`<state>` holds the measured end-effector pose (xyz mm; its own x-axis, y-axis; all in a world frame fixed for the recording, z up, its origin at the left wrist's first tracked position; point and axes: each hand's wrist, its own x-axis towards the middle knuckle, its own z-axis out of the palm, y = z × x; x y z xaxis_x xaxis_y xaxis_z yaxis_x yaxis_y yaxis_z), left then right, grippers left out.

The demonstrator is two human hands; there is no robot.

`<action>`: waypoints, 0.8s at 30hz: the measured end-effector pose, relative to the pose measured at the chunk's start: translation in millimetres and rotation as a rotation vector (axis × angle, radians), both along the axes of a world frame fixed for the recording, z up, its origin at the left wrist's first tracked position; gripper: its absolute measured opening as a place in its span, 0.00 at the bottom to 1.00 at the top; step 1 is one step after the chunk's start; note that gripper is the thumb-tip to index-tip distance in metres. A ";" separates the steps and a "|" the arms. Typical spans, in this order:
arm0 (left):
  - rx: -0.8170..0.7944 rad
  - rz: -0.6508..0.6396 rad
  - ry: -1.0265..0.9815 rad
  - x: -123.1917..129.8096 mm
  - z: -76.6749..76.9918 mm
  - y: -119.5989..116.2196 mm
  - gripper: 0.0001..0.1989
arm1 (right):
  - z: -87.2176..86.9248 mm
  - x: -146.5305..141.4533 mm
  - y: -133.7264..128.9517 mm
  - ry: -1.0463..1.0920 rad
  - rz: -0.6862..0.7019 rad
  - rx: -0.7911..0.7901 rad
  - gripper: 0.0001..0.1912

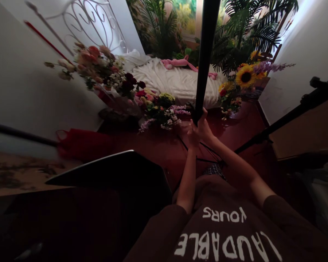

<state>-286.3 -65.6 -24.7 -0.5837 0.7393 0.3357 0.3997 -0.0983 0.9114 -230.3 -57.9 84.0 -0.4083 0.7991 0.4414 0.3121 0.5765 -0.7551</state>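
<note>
A black light stand [205, 54] rises before me, its thick upper pole running out of the top of the view. My right hand [204, 128] is wrapped round the lower part of the pole, thumb side up. Just left of it and slightly lower, my left hand [193, 134] is also closed on the stand, touching the right hand. Thin dark legs of the stand spread near the floor below my wrists. The exact finger positions are partly hidden in the dim light.
A white-draped bed [177, 85] with a pink plush toy [177, 62] lies ahead. Flower bunches [164, 109] and a sunflower arrangement [245, 75] flank it. Another black stand [289, 114] slants at right. A red bag [83, 143] and dark panel [131, 171] are at left.
</note>
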 end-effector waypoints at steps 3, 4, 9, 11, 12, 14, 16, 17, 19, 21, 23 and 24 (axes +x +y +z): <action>-0.007 0.003 -0.049 -1.9 -0.5 0.5 0.09 | -27.2 1.0 -12.5 -0.110 -0.083 -0.138 0.34; 0.001 -0.002 -0.066 -2.4 -0.2 -0.2 0.09 | -31.7 1.7 -13.8 -0.135 -0.102 -0.161 0.33; 0.028 -0.047 -0.042 -3.4 3.3 -3.3 0.08 | -25.7 18.6 -2.3 -0.157 0.002 -0.124 0.30; 0.020 -0.081 -0.038 -3.2 4.0 -3.7 0.11 | -20.8 33.1 1.2 -0.165 0.098 -0.084 0.28; 0.015 -0.088 -0.047 -2.9 4.3 -3.9 0.12 | -20.1 41.4 1.2 -0.166 0.128 -0.068 0.26; 0.004 -0.085 -0.067 -2.3 5.2 -4.4 0.12 | -23.4 58.4 -2.0 -0.156 0.133 -0.053 0.21; -0.012 -0.069 -0.070 -1.7 7.3 -5.0 0.12 | -32.2 73.7 -7.9 -0.131 0.103 -0.068 0.17; -0.021 -0.062 -0.068 -1.3 8.7 -5.3 0.13 | -38.1 80.0 -11.1 -0.115 0.091 -0.087 0.17; -0.030 -0.060 -0.071 -0.4 11.7 -5.4 0.13 | -50.7 89.2 -17.1 -0.081 0.083 -0.137 0.17; -0.023 -0.064 -0.083 0.7 14.4 -5.1 0.13 | -61.9 93.8 -21.8 -0.059 0.077 -0.175 0.19; -0.009 -0.052 -0.087 2.0 16.2 -4.6 0.13 | -69.9 94.9 -25.0 -0.049 0.062 -0.195 0.20; -0.008 -0.037 -0.083 2.7 16.8 -4.6 0.13 | -72.6 94.6 -26.1 -0.049 0.053 -0.201 0.20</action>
<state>-283.6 -70.1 -7.9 -0.5814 0.7634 0.2814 0.3186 -0.1046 0.9421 -135.6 -84.0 11.4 -0.4689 0.8459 0.2541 0.3244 0.4325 -0.8412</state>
